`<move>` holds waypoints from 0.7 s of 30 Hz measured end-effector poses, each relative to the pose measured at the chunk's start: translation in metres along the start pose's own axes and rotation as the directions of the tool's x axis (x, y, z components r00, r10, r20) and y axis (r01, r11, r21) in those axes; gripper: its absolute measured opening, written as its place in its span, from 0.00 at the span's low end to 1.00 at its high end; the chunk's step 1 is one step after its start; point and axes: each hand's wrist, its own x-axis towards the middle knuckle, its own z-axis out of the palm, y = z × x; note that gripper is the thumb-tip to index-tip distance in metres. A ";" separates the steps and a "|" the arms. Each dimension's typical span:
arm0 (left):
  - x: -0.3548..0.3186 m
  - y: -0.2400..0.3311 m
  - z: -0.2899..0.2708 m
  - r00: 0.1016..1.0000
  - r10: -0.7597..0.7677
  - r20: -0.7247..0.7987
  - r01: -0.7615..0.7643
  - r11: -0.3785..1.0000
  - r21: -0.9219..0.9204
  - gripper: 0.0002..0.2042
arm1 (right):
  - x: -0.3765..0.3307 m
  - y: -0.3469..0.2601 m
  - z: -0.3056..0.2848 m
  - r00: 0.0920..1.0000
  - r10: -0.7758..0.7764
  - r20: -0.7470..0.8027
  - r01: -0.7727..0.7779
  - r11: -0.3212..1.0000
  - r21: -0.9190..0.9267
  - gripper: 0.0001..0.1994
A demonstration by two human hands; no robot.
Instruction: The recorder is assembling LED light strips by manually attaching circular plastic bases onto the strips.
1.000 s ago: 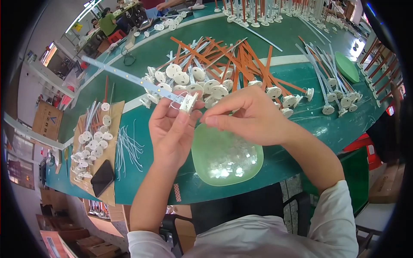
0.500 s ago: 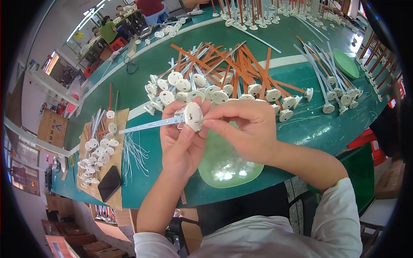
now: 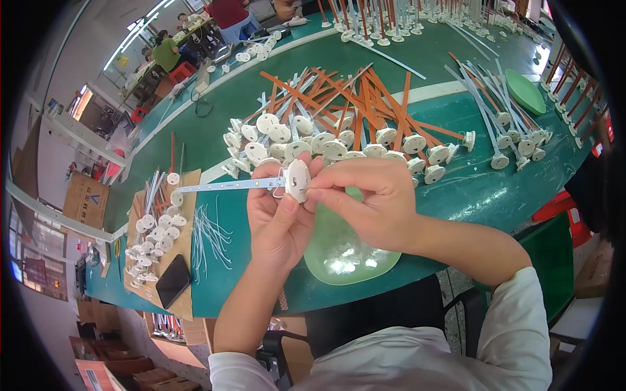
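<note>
My left hand [image 3: 279,228] grips an LED strip light around its white round end cap [image 3: 298,181]. The narrow light strip [image 3: 225,186], dotted with small LEDs, points left from the cap. Thumb and forefinger of my right hand [image 3: 378,203] are pinched together at the slotted face of the cap; whatever lies between the fingertips is too small to make out. Below both hands, a pale green bowl [image 3: 352,264] rests on the green table [image 3: 261,290], with shiny small things in it. Loose white wires [image 3: 210,238] lie left of my left hand.
Beyond my hands lies a heap of capped strips [image 3: 375,104], orange and white. More capped strips [image 3: 153,238] lie on cardboard at the left, beside a black phone [image 3: 173,281]. A second green bowl [image 3: 525,92] sits far right. Upright strips [image 3: 391,19] stand at the back.
The held strip has swung closer to level, and its cap has turned slightly. Both hands stay at the cap, my right fingertips still pinched against its face. The view has shifted a little.
</note>
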 end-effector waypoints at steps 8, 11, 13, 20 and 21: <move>0.002 0.000 0.001 0.998 0.019 -0.056 -0.009 0.984 0.177 0.18 | 0.009 -0.002 -0.014 0.856 -0.451 0.254 0.509 0.645 -0.569 0.10; 0.000 -0.003 -0.003 0.999 0.031 -0.034 -0.022 0.966 0.257 0.20 | 0.006 -0.002 -0.011 0.862 -0.441 0.249 0.497 0.642 -0.584 0.10; 0.000 -0.008 -0.003 0.999 0.032 -0.004 -0.030 0.953 0.300 0.21 | 0.004 0.002 -0.008 0.865 -0.460 0.198 0.484 0.664 -0.570 0.09; -0.003 -0.010 -0.002 0.989 -0.007 -0.149 0.021 0.995 0.093 0.17 | 0.003 0.009 0.009 0.941 -0.337 -0.039 0.298 0.875 -0.382 0.04; -0.001 -0.010 -0.005 0.985 -0.024 -0.168 0.037 0.996 0.077 0.17 | 0.003 0.009 0.008 0.939 -0.341 -0.040 0.301 0.872 -0.386 0.04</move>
